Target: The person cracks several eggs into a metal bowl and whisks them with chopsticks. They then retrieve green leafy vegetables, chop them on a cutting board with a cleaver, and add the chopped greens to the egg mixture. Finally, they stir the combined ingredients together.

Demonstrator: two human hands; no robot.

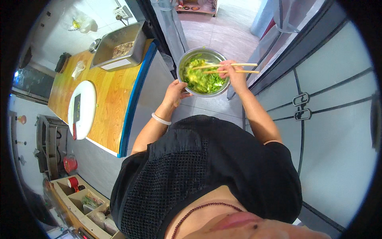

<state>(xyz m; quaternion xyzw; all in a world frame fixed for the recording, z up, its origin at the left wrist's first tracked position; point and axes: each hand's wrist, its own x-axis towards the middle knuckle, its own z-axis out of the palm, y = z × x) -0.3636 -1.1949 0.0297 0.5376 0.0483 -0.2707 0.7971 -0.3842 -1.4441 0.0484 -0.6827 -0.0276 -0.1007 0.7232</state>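
Note:
My left hand (176, 92) grips the lower left rim of a round stainless steel bowl (224, 86), thumb over the edge and fingers beneath. In the bowl lie chopped green leaves with a yellow, blurred mass (197, 78) among them, perhaps egg. A pair of wooden chopsticks (241, 64) is held in my right hand (230, 73), spread apart, their tips over or in the leaves. The bowl is off the counter, in front of my chest.
To the left, a wooden counter (109, 104) with a blue edge bears a white cutting board (88, 110), a cleaver (77, 110) and a steel tub (122, 61) of food. Grey cabinet doors (334, 143) stand right. Translucent curtains (174, 28) flank the doorway ahead.

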